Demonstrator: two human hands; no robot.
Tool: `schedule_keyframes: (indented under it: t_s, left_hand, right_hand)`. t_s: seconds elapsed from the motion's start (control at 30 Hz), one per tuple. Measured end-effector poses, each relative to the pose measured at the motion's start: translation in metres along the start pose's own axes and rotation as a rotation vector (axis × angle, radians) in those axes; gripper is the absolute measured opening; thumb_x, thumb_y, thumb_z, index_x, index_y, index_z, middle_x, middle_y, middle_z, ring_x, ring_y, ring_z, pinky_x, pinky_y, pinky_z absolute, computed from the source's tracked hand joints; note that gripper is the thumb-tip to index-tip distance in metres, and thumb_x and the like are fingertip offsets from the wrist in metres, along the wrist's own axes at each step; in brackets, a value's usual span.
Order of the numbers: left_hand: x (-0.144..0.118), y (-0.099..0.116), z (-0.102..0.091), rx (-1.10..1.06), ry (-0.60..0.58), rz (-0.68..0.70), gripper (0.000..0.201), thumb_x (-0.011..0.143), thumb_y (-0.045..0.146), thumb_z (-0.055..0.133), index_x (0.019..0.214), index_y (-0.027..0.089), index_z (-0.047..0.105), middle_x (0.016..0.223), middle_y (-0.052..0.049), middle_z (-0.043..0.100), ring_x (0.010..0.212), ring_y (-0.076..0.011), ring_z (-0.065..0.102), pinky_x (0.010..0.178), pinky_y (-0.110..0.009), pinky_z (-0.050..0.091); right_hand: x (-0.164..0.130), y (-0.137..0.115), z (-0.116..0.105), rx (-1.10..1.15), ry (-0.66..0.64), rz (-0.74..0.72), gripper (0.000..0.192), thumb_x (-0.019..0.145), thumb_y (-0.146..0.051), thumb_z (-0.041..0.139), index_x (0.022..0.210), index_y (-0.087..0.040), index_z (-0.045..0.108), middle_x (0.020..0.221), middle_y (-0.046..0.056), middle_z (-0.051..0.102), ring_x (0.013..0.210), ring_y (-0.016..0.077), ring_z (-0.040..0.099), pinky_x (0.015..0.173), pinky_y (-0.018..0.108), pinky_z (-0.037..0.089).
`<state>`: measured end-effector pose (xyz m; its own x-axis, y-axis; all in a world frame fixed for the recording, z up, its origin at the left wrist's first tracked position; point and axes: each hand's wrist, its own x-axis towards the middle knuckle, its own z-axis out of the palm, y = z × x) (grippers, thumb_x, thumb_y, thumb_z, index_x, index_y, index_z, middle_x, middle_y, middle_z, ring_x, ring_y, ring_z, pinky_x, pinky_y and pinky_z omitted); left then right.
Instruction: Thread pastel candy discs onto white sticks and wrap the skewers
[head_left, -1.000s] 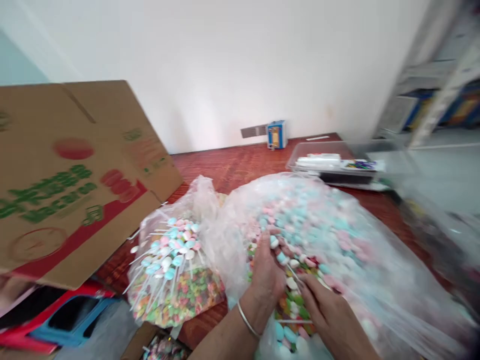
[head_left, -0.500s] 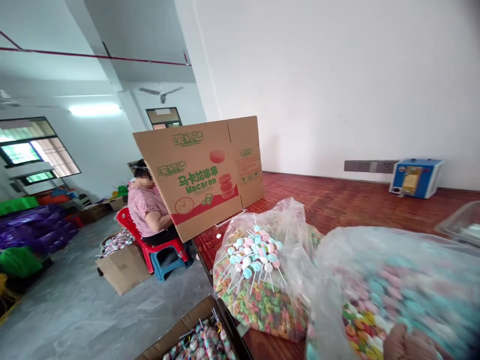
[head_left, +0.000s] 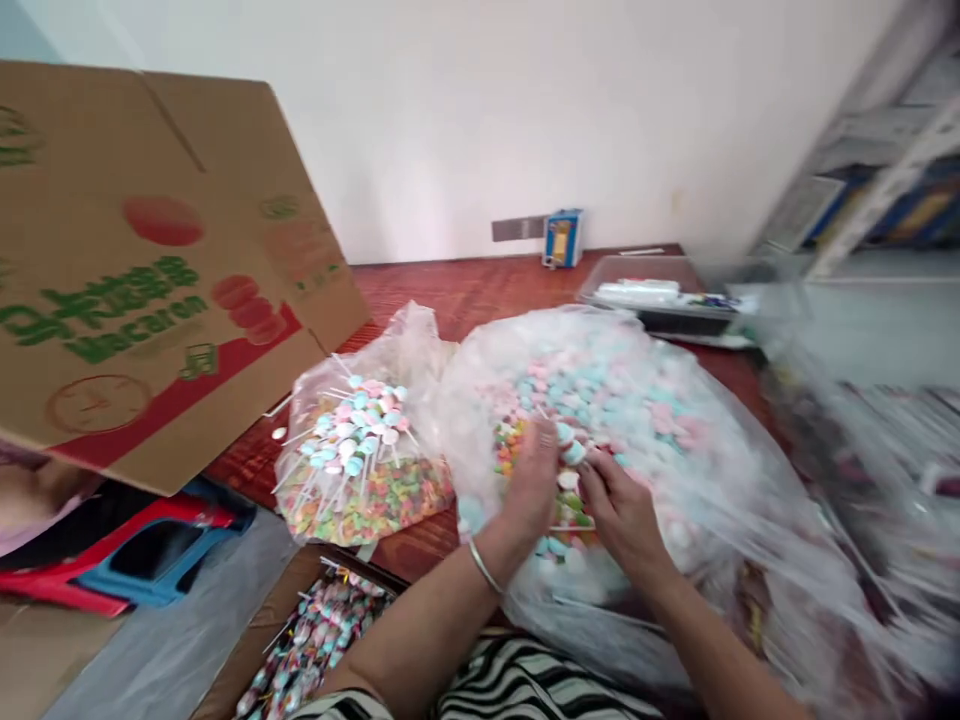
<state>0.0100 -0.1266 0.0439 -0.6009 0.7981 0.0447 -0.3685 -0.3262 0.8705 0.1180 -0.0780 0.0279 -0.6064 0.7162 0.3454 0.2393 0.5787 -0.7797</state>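
Large clear plastic bag (head_left: 675,420) of pastel pink, blue and white candies, centre of the red-brown wooden table (head_left: 465,290): left hand (head_left: 534,480) and right hand (head_left: 619,505) both inside its mouth, fingers curled around a few candy pieces, exact grip blurred. Smaller clear bag (head_left: 360,460) at 9 o'clock holds finished white-stick candy skewers atop coloured ring sweets, and an open brown carton (head_left: 315,640) at 7 o'clock holds wrapped ones. By the look, most loose candy remains unsorted; printed cardboard box (head_left: 150,270) at 10 o'clock.
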Motion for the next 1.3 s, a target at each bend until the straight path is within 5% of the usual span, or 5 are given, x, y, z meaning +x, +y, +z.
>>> schedule_keyframes:
  t_s: [0.23, 0.43, 0.7, 0.93, 1.3]
  left_hand:
    - [0.003, 0.040, -0.068, 1.111, -0.152, 0.020, 0.019, 0.091, 0.029, 0.049, 0.096, 0.020, 0.065, 0.091, -0.004, 0.068, 0.087, -0.0195, 0.063, 0.083, -0.034, 0.048]
    - [-0.014, 0.048, -0.082, 1.664, -0.165, 0.113, 0.018, 0.090, 0.016, 0.047, 0.090, 0.020, 0.065, 0.094, -0.005, 0.068, 0.089, -0.0196, 0.063, 0.081, -0.030, 0.045]
    - [-0.004, 0.050, -0.087, 1.900, -0.082, 0.113, 0.022, 0.090, 0.012, 0.046, 0.095, 0.021, 0.066, 0.094, -0.006, 0.065, 0.086, -0.0197, 0.062, 0.073, -0.029, 0.045]
    - [0.000, 0.041, -0.081, 1.896, -0.206, 0.130, 0.014, 0.088, 0.016, 0.053, 0.088, 0.020, 0.067, 0.093, -0.007, 0.067, 0.094, -0.0236, 0.061, 0.080, -0.033, 0.046]
    - [0.005, 0.044, -0.086, 1.417, -0.034, 0.004, 0.015, 0.082, 0.014, 0.054, 0.091, 0.020, 0.066, 0.085, -0.002, 0.070, 0.077, -0.0168, 0.064, 0.072, -0.028, 0.049]
  right_hand:
    - [0.015, 0.009, -0.024, 0.023, 0.062, 0.090, 0.029, 0.093, -0.038, 0.044, 0.076, -0.020, 0.060, 0.063, -0.002, 0.055, 0.059, 0.0138, 0.051, 0.058, 0.023, 0.036]
    - [0.017, 0.006, -0.036, -0.143, -0.127, 0.125, 0.026, 0.093, -0.031, 0.043, 0.073, -0.020, 0.057, 0.064, -0.001, 0.057, 0.058, 0.0133, 0.051, 0.058, 0.023, 0.034]
    - [0.015, 0.009, -0.042, -0.378, -0.351, 0.135, 0.024, 0.092, -0.025, 0.043, 0.071, -0.021, 0.055, 0.070, 0.001, 0.062, 0.061, 0.0144, 0.053, 0.057, 0.026, 0.028]
    - [0.012, 0.005, -0.037, -0.392, -0.400, 0.106, 0.025, 0.095, -0.025, 0.043, 0.073, -0.021, 0.056, 0.074, 0.002, 0.063, 0.069, 0.0160, 0.056, 0.060, 0.025, 0.030]
    - [0.008, 0.000, -0.027, -0.369, -0.440, 0.069, 0.026, 0.095, -0.024, 0.042, 0.072, -0.021, 0.054, 0.070, 0.000, 0.063, 0.063, 0.0150, 0.056, 0.059, 0.026, 0.029]
